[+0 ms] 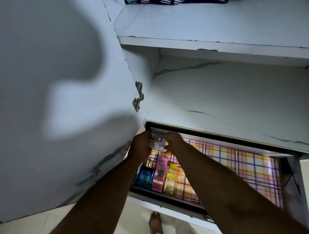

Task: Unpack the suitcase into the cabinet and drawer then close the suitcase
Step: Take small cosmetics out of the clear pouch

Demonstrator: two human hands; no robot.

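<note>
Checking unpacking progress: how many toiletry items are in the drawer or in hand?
4: blue bottle, pink box and yellow bottle side by side at the drawer's front left; clear box held in both hands. Arms may hide others.

Clear small box (156,142) held over open drawer (250,168).

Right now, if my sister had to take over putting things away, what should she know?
Left hand and right hand: both hold the small clear plastic box over the back left corner of the open drawer, not yet set down.
In the drawer, on its pink and yellow checked liner: blue glass bottle with gold cap, pink Pond's BB carton, yellow Garnier bottle, in a row at the left.
Upper shelf: striped dark and white cloth at the back.
Left to do: put the box down. The suitcase is out of view, so check it, then close it.
</note>
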